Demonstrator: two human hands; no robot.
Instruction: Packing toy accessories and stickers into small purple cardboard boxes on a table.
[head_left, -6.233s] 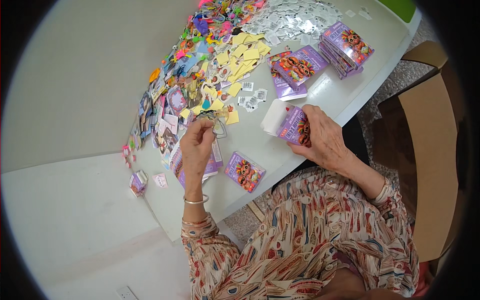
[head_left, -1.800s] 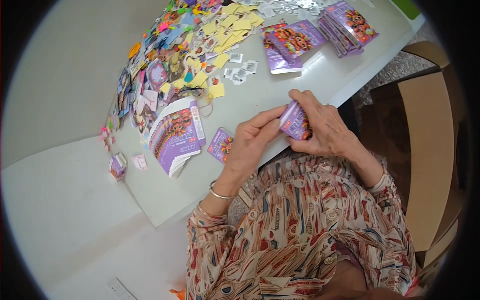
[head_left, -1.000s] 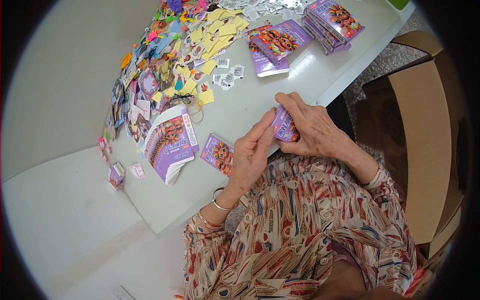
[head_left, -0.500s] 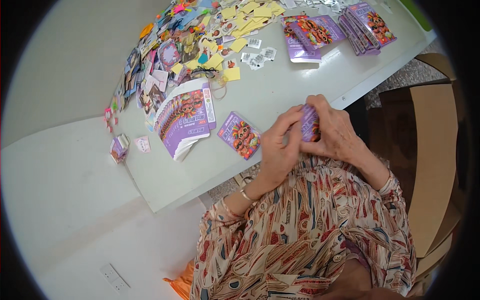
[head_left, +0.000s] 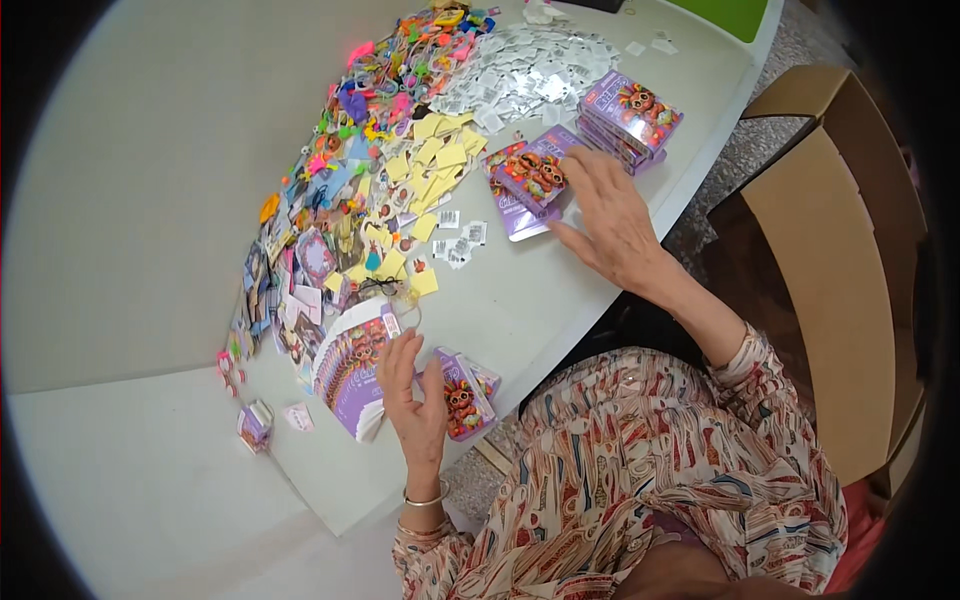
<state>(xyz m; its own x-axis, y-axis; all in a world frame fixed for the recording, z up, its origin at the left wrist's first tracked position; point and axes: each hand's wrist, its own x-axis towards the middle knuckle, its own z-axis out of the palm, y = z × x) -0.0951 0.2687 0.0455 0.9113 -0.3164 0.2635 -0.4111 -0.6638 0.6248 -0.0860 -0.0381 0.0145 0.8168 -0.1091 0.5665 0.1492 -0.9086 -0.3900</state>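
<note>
My left hand point(head_left: 412, 405) is open, its fingers raised between a fanned stack of flat purple cartons point(head_left: 352, 365) and a small purple box point(head_left: 462, 398) with colourful cartoon figures. Another purple box shows partly from under that one. Farther off to the right, my right hand point(head_left: 615, 225) has its thumb and fingers apart. Its fingertips are at the edge of purple printed cartons point(head_left: 530, 175) lying loosely on one another. Beside them stands a pile of filled-out purple boxes point(head_left: 630, 110).
Yellow paper squares point(head_left: 440, 165), white barcode stickers point(head_left: 460, 243), shiny small packets point(head_left: 540, 70) and bright plastic trinkets point(head_left: 380, 100) cover the table's far left side. A small purple-and-white box point(head_left: 255, 425) sits at the left edge. An open cardboard box point(head_left: 820, 300) stands right of the table.
My hands have parted and let go of the purple box, which now lies with the other near the table edge. My right hand has reached to the cartons; my left has moved left. The view has shifted.
</note>
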